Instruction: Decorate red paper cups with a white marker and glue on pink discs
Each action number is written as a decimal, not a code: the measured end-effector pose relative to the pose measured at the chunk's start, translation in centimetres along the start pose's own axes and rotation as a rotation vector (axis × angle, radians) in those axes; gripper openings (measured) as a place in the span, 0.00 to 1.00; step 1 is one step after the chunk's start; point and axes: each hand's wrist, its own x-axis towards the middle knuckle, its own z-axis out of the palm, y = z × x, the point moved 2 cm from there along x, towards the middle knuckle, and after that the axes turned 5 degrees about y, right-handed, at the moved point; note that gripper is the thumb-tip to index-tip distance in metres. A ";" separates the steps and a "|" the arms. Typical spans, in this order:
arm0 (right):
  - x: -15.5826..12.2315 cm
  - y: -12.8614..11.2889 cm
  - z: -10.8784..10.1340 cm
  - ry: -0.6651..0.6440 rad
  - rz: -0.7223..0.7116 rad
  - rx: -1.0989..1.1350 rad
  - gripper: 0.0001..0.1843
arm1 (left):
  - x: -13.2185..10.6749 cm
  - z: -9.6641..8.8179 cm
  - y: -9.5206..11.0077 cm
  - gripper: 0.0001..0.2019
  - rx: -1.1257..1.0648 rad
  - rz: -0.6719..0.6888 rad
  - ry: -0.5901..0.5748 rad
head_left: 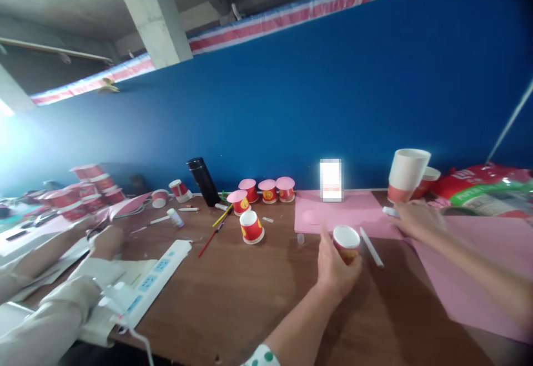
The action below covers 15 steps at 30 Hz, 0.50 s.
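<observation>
My left hand (335, 269) is wrapped around a red paper cup (346, 237) with a white rim, its open end facing up, low over the brown table. Off to the right, my right hand (418, 220) reaches over the pink paper with its fingers closed around the end of a white glue stick (390, 211). Motion blurs that hand slightly. Between the hands, a white pen (372, 247) lies on the table. Just beyond my left hand, a pale pink paper disc (311, 217) rests on a pink sheet (362, 202).
Another red cup (251, 227) stands left of centre, before several cups topped with pink discs (268, 184). White cups (408, 169) are stacked by the blue wall. A black bottle (202, 181), power strip (156, 282) and a co-worker's hands (109, 241) are leftward.
</observation>
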 end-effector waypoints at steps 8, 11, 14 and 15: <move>-0.2 0.4 0.4 0.028 0.104 0.254 0.15 | 0.8 0.1 -0.2 0.44 0.018 0.025 0.092; -0.7 0.3 -0.2 0.109 0.134 0.345 0.11 | 0.9 0.2 -0.1 0.44 -0.008 0.013 0.079; -1.5 -0.1 -0.8 0.183 0.163 0.484 0.05 | 0.8 0.1 0.3 0.47 -0.035 0.038 0.075; -1.9 -0.3 -1.0 0.192 0.168 0.544 0.05 | 0.7 0.0 0.4 0.48 -0.045 0.046 0.074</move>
